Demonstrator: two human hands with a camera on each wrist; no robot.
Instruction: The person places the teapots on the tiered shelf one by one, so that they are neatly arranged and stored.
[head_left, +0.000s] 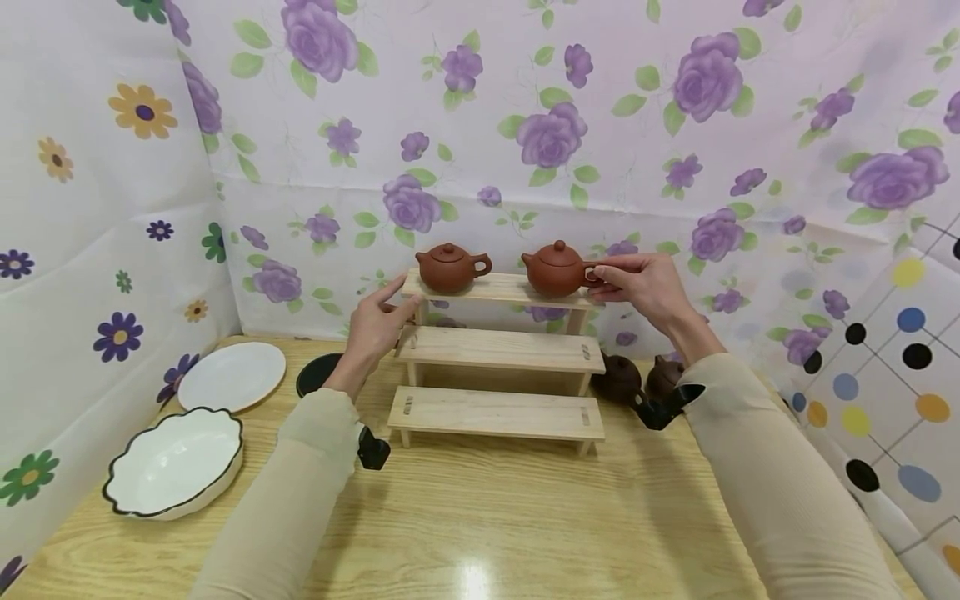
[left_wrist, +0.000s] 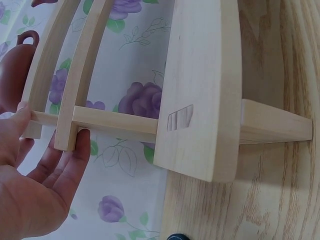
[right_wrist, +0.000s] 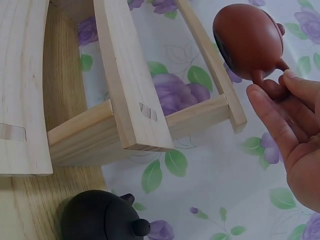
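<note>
A three-tier wooden stand point(head_left: 495, 348) stands on the table. On the left of its top board sits a reddish-brown clay teapot point(head_left: 447, 268), spout to the left. My right hand point(head_left: 643, 287) pinches the handle of a second reddish-brown teapot point(right_wrist: 247, 42) at the top board's right end; I cannot tell whether its base touches the wood. My left hand point(head_left: 377, 327) grips the stand's upper left end, and in the left wrist view its thumb and fingers point(left_wrist: 75, 165) lie around the frame's ends.
Two dark brown teapots point(head_left: 618, 379) stand on the table right of the stand, one partly hidden. To the left are a black round dish point(head_left: 317, 375), a white plate point(head_left: 232, 377) and a scalloped white bowl point(head_left: 176, 462) with a dark rim. Flowered cloth point(head_left: 487, 150) hangs behind.
</note>
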